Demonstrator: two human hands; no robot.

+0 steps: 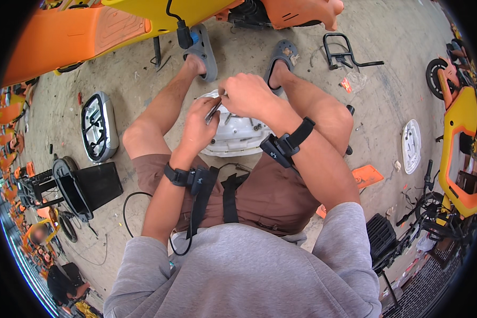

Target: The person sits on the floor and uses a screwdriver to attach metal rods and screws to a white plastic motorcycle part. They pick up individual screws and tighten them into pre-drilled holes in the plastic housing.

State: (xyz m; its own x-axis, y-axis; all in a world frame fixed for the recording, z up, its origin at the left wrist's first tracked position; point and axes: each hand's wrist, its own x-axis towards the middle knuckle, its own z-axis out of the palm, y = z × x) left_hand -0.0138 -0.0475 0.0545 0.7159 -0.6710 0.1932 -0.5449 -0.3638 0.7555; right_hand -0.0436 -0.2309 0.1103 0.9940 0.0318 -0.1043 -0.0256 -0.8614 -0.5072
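My left hand (200, 126) is closed around a slim metal piece (213, 111), held up over my lap between my knees. What kind of piece it is cannot be made out. My right hand (247, 95) comes in from the right, fingers curled and pinched together right beside the left fingertips. What it pinches, if anything, is hidden by the fingers. Under both hands a white moulded plastic housing (236, 139) sits between my legs, with small holes and fittings on its face. My hands cover part of its upper edge.
Ahead stands an orange and yellow vehicle body (108, 37) with a hanging black connector (184, 36). A grey-rimmed shell (110, 127) and a black box (98, 185) lie left. To the right are a black metal frame (338, 50), a white shell (411, 146) and an orange panel (367, 176).
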